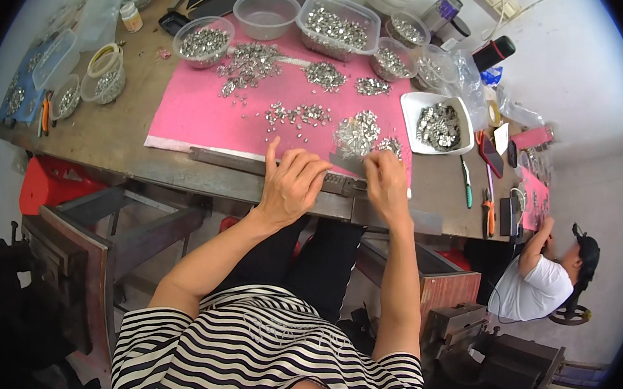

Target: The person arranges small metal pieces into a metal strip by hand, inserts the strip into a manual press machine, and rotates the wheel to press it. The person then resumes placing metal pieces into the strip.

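Note:
At the near edge of the bench lies a narrow metal bar fixture (pixel 335 184) with small slots along it. My left hand (pixel 292 183) is over its left side, with thumb and fingertips brought together and one finger raised. My right hand (pixel 387 185) is pinched at the fixture's right end, beside a heap of small shiny metal pieces (pixel 356 134). Whatever either hand holds is too small or hidden to make out. More loose metal pieces (pixel 298 115) are scattered on the pink mat (pixel 196 119) beyond my hands.
A white square dish (pixel 413 122) of metal parts stands right of the mat. Clear tubs, including a rectangular container (pixel 375 39), line the back. Orange-handled pliers (pixel 488 217) and a green-handled tool (pixel 468 195) lie at right. Another person (pixel 535 290) works at far right.

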Available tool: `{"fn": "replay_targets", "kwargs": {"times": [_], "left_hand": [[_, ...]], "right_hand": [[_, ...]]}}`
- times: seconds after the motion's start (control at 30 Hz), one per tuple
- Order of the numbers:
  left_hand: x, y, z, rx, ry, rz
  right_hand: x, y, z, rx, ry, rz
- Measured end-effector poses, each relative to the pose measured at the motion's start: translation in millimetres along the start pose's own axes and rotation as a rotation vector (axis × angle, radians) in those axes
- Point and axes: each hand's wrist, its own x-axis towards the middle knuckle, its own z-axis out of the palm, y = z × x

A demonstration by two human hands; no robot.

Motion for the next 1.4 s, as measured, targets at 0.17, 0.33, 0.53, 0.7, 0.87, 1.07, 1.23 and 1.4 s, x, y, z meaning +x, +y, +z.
{"fn": "replay_targets", "kwargs": {"times": [0.17,0.33,0.53,0.7,0.87,1.07,1.23,1.4], "left_hand": [[1.4,0.3,0.2,0.003,-0.002,0.001],[-1.3,-0.7,-1.0,0.008,0.017,-0.001],[-0.9,-5.0,-19.2,-0.096,0.014,-0.093],[16.1,-54.5,-62.0,0.09,0.049,-0.201],[24.1,-81.6,-80.9,0.15,-0.208,-0.265],[26.7,-85.1,-64.3,0.33,-0.461,-0.128],[14.6,-77.5,-73.3,0.184,-0.555,-0.149],[8.6,-69.7,-87.4,0.095,-0.616,-0.136]], "right_hand": [[-23.6,-25.5,12.3,-0.027,-0.008,-0.114],[-20.7,-34.3,11.3,-0.221,-0.079,-0.246],[-22.2,-37.1,10.6,-0.254,-0.071,-0.256],[-25.5,-35.8,15.5,-0.168,0.008,-0.199],[3.6,-46.1,25.9,-0.044,0.036,-0.169],[56.9,-67.3,79.0,-0.132,-0.134,-0.306],[56.9,-66.1,93.0,-0.197,-0.251,-0.365],[46.2,-65.9,65.7,-0.122,-0.307,-0.362]]}}
